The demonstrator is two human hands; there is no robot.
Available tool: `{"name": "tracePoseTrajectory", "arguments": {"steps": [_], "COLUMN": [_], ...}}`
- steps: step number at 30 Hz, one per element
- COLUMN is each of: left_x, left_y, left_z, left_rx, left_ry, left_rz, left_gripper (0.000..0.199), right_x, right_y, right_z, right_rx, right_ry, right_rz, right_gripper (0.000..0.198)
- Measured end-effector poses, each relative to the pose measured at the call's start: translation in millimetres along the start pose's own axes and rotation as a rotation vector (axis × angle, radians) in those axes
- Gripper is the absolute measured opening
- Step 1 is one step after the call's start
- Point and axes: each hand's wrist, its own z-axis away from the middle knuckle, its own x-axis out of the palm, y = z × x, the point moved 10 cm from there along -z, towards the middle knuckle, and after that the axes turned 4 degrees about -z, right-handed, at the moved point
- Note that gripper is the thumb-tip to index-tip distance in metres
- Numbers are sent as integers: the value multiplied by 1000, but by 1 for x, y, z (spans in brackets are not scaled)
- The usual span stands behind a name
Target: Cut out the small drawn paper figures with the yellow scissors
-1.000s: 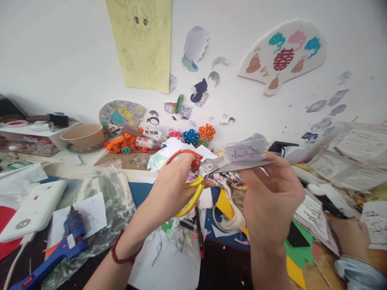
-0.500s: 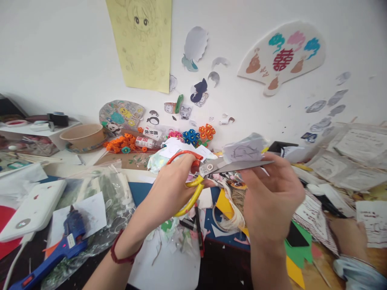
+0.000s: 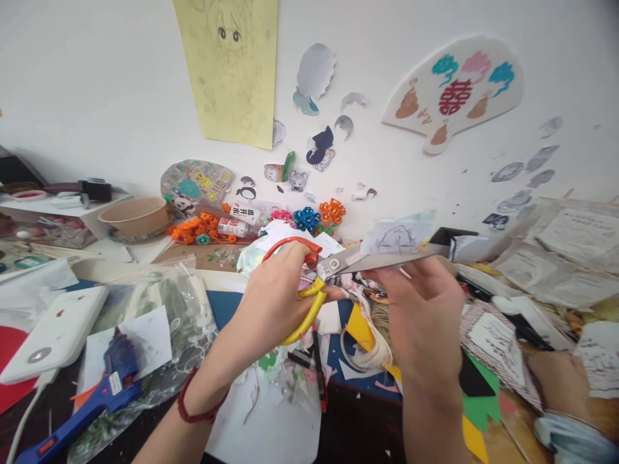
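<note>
My left hand (image 3: 273, 293) is closed around the handles of a pair of scissors (image 3: 333, 265), one loop red and the other yellow. The steel blades point right, spread slightly apart, with a small piece of paper (image 3: 396, 237) between them. Pencil lines show on that paper. My right hand (image 3: 423, 309) pinches the paper's lower right edge beside the blade tips; part of the grip is hidden behind the fingers. Below the scissors lie paper scraps (image 3: 280, 377), a box cutter (image 3: 319, 367) and a coil of cream cord (image 3: 370, 335).
A blue hot glue gun (image 3: 116, 380) lies at the left beside a white power box (image 3: 55, 332). Orange, blue and pink craft flowers (image 3: 304, 219) stand by the wall. Another person's hand (image 3: 556, 380) rests at the far right near patterned paper (image 3: 500, 354).
My right hand has moved left, closer to the scissors. The paper has turned between the blades, so its drawing faces me more. The left hand has barely shifted.
</note>
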Motion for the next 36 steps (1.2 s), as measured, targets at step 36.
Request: {"name": "tracePoseTrajectory", "arguments": {"steps": [36], "left_x": [-24], "left_y": [-54], "left_z": [12], "left_rx": [-270], "left_ry": [140], "left_rz": [125], "left_gripper": [33], "right_x": [33], "right_y": [116], "right_z": [82], "right_rx": [221], "right_ry": [-1085], "right_rz": [906], "right_gripper": [18]}}
